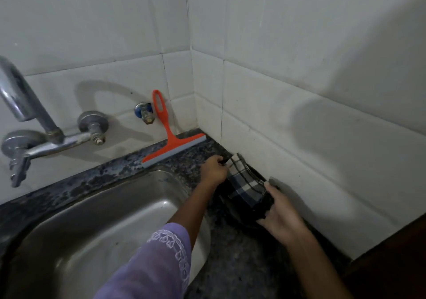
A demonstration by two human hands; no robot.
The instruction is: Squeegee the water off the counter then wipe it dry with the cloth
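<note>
A dark checked cloth (245, 189) lies stretched on the speckled granite counter (232, 252), close to the right tiled wall. My left hand (214, 169) pinches its far corner near the wall corner. My right hand (282, 213) grips its near end. The orange squeegee (171, 141) leans against the back wall behind the sink, blade down on the counter strip, touched by neither hand.
A steel sink (96, 227) fills the lower left, with a wall-mounted tap (30, 123) above it and a small blue valve (144, 112) beside the squeegee handle. White tiled walls (299, 91) meet in a corner behind the counter.
</note>
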